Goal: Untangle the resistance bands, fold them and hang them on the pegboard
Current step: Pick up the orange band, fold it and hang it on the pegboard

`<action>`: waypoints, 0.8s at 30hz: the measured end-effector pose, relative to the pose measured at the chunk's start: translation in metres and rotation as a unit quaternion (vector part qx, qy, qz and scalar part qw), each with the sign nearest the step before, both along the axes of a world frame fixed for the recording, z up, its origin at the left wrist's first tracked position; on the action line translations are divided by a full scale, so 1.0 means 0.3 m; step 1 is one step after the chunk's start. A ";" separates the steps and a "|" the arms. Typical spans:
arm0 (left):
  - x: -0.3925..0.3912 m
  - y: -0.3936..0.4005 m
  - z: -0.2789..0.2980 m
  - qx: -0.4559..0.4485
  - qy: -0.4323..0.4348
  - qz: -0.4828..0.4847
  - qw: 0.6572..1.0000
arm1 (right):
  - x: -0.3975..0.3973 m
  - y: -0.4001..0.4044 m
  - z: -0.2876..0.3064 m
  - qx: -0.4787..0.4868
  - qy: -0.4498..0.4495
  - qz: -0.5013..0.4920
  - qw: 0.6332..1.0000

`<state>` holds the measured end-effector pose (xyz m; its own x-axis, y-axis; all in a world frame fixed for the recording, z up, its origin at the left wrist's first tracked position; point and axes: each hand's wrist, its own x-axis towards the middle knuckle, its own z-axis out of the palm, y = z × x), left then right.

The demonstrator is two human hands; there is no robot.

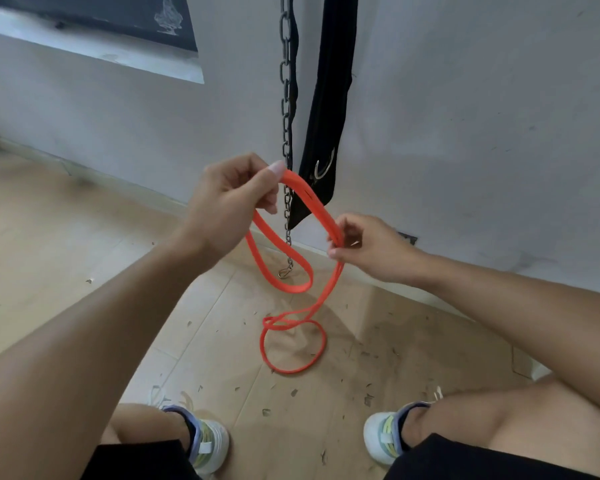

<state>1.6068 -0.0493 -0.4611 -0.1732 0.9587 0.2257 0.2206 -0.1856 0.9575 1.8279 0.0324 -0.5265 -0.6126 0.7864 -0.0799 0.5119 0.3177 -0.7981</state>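
**Orange band held up in two hands**

Orange rubber made up the resistance band [293, 258], and it was long, flat and thin. No brand, label or writing could be read on it. Up on the wall sat a dark board [118, 15] with a small white chalk drawing, but no words could be made out there.

The left hand [232, 199] was closed around the top of the band, with the thumb pressed down on the highest bend. The right hand [368, 247] was lower and to the side. Its fingers were curled in and pinched the same band where two strands ran side by side. Between the two hands the band made a short arch.

Below the left hand, one loop hung free in the air. Below the right hand, a strand dropped to the floor [66, 237]. There the band crossed over itself in a twist and made a round loop that lay flat on the wood, between the hands and the shoes [208, 441].

Behind the band, a metal chain [287, 98] hung down by the wall [465, 133], with a clip at its end. Just beside it hung a black strap [329, 98] with a metal ring. Small bits of dirt lay on the floor.
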 end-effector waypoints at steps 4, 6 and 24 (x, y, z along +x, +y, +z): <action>-0.057 0.010 -0.027 -0.073 0.033 0.033 0.996 | 0.024 0.027 0.058 -0.004 0.051 -0.056 0.997; -0.067 0.007 -0.043 -0.115 0.101 0.019 0.988 | 0.032 0.024 0.101 0.014 0.062 -0.061 0.996; 0.102 -0.008 -0.027 -0.024 0.049 -0.071 0.996 | -0.012 -0.065 0.109 0.066 -0.042 0.048 0.996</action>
